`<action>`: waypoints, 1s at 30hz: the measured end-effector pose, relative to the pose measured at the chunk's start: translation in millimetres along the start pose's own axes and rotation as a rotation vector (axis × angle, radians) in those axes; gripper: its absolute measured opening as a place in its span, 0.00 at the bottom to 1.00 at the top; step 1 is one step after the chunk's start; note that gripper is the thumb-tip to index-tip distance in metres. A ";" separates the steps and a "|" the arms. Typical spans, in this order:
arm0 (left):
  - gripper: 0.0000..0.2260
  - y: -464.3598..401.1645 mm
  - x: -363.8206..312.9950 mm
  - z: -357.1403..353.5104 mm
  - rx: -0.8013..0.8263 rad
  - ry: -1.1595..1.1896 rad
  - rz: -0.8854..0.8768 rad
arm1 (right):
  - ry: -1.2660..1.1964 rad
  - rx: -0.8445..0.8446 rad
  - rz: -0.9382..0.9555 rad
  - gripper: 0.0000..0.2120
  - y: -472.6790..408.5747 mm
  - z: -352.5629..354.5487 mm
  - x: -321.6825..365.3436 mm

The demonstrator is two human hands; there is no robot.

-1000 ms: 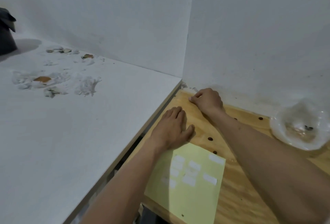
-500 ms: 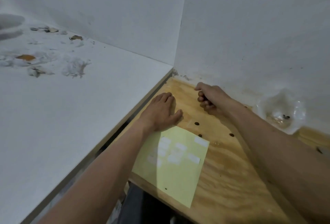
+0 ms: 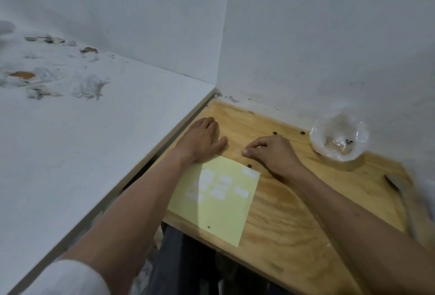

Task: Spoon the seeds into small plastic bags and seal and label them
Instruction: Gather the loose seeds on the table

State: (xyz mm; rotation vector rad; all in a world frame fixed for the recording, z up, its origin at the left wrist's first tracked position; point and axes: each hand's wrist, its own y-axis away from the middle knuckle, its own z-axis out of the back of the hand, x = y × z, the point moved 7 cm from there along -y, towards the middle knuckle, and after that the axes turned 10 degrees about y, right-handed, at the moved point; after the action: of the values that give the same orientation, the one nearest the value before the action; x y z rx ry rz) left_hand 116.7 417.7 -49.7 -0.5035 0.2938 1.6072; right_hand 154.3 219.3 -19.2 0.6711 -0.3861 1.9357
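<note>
My left hand [image 3: 200, 141] lies flat, palm down, on the wooden board [image 3: 294, 224], touching the top corner of a yellow sheet [image 3: 219, 214] that carries several white labels [image 3: 242, 192]. To its right, my right hand [image 3: 275, 153] hovers low over the board with fingers curled and thumb and forefinger pinched together; anything in the pinch is too small to see. Loose dark seeds [image 3: 249, 166] lie scattered on the board around it. A crumpled clear plastic bag [image 3: 339, 140] holding a few seeds sits by the wall at the right.
A grey spoon-like tool [image 3: 404, 203] lies near the board's right edge. A white table [image 3: 94, 153] on the left carries torn tissue and dried scraps [image 3: 89, 86]. White walls close off the corner behind the board.
My right hand has drawn back from the corner by the wall toward the middle of the board, fingers curling in. My left hand has stayed flat in place. The camera tilted down.
</note>
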 end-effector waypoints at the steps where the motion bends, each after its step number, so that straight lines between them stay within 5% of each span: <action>1: 0.24 1.0 -0.7 -0.3 0.010 -0.010 0.001 | -0.115 0.016 -0.058 0.08 0.6 1.4 -3.6; 5: 0.26 -2.6 -6.1 1.9 0.041 -0.128 0.025 | -1.036 0.109 -0.508 0.07 3.6 2.3 -29.8; 7: 0.27 -11.1 -15.5 3.8 0.066 -0.174 0.040 | -1.140 0.079 -0.609 0.08 -1.6 11.8 -41.6; 9: 0.31 -20.2 -31.8 -2.6 0.106 -0.159 0.002 | -0.980 0.013 -0.607 0.10 -3.6 29.3 -48.0; 14: 0.34 -27.0 -58.7 -34.7 0.193 -0.022 -0.053 | -0.115 -0.199 -0.338 0.11 -14.9 68.2 -44.4; 17: 0.33 -30.6 -57.2 -37.8 0.166 -0.029 -0.059 | 0.115 -0.238 -0.190 0.11 -32.5 64.8 -34.9; 21: 0.34 -31.6 -56.9 -40.1 0.155 -0.052 -0.071 | 0.305 -0.293 -0.236 0.12 -47.3 57.8 -42.8; 27: 0.33 -35.3 -52.7 -40.0 0.092 -0.032 -0.091 | 0.185 -0.266 -0.256 0.15 -51.6 50.7 -48.9; 30: 0.32 -34.5 -52.5 -40.1 0.098 -0.030 -0.100 | -0.576 -0.220 -0.581 0.10 -46.8 46.4 -69.2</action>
State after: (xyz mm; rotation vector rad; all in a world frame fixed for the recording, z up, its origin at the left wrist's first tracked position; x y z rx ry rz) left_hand 158.7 356.4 -55.3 -0.4127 0.3180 1.4941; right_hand 232.8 165.2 -25.5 1.0560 -0.6627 1.1136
